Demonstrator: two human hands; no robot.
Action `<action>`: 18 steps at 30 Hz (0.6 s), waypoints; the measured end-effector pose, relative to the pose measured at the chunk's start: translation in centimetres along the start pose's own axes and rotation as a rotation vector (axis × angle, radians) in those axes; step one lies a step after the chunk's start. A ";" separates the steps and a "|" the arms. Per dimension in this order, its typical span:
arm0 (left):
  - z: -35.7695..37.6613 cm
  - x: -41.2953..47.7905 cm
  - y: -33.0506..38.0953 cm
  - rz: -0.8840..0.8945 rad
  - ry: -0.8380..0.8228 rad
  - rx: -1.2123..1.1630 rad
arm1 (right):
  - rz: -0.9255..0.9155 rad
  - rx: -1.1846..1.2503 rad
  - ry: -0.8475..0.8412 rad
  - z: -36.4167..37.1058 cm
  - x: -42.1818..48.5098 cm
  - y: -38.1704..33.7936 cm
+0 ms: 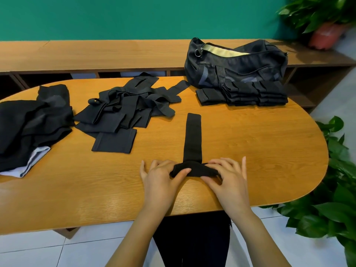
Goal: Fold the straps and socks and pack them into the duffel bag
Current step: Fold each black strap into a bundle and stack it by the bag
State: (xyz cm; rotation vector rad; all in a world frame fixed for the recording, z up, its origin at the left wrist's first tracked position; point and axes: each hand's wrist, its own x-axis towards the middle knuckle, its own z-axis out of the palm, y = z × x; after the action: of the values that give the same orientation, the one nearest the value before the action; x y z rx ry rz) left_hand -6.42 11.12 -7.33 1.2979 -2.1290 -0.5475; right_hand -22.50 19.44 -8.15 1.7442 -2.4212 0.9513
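A long black strap (193,137) lies straight on the wooden table (250,151), its near end rolled into a small bundle. My left hand (161,178) pinches the left side of that roll and my right hand (227,176) pinches the right side. A loose heap of unfolded black straps (125,108) sits at the middle left. A row of folded black pieces (242,94) is stacked in front of the black duffel bag (237,64), which stands at the back right with its zip open and a pale lining showing.
A pile of dark socks or garments (32,124) with a pale lining lies at the far left. A long wooden bench (96,54) runs behind the table. Potted plants (327,20) stand at the right, near the table's rounded end.
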 end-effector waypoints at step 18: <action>-0.3 -0.5 -0.1 -0.098 0.073 -0.014 | 0.198 0.128 0.076 -0.1 0.4 0.0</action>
State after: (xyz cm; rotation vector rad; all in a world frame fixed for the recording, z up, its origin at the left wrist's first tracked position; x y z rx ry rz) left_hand -5.96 11.45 -7.27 1.3985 -2.0075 -0.5463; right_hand -22.71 19.12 -7.89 1.4914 -2.5729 1.1938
